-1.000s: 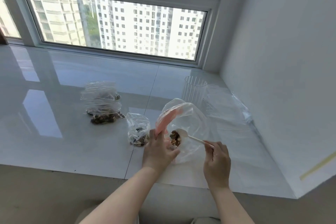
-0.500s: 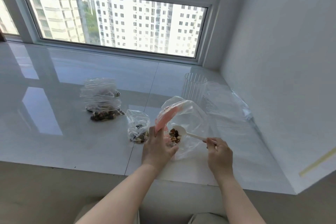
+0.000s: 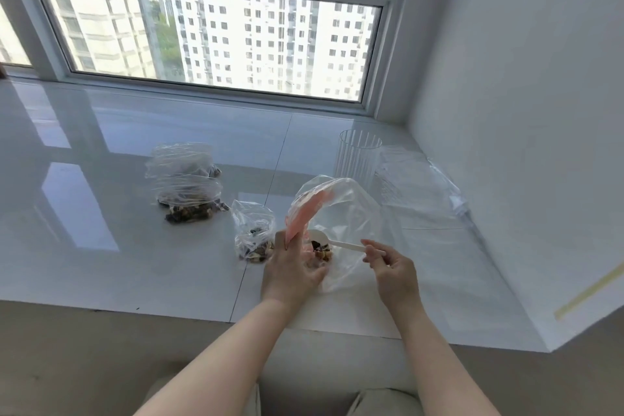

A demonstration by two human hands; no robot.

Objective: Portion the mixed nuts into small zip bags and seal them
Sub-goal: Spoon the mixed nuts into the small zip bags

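A large clear bag (image 3: 344, 213) with a pink zip strip stands open on the white sill. My left hand (image 3: 292, 268) grips its near rim by the pink strip. Inside the bag's mouth sits a white plastic spoon (image 3: 332, 243), its bowl loaded with mixed nuts (image 3: 320, 248). My right hand (image 3: 391, 267) pinches the spoon's handle end. Just left of the big bag stands a small zip bag (image 3: 255, 233), open at the top, with some nuts at its bottom. Two filled small bags (image 3: 185, 189) lie stacked further left.
A ribbed clear cup (image 3: 358, 157) stands behind the large bag. A flat pile of unused clear bags (image 3: 418, 186) lies to its right against the wall. The sill's front edge (image 3: 169, 312) runs just below my hands. A window spans the back.
The loaded spoon has stayed inside the big bag's mouth and lifted slightly toward its rim. My right hand has risen a little. The camera has tilted down somewhat.
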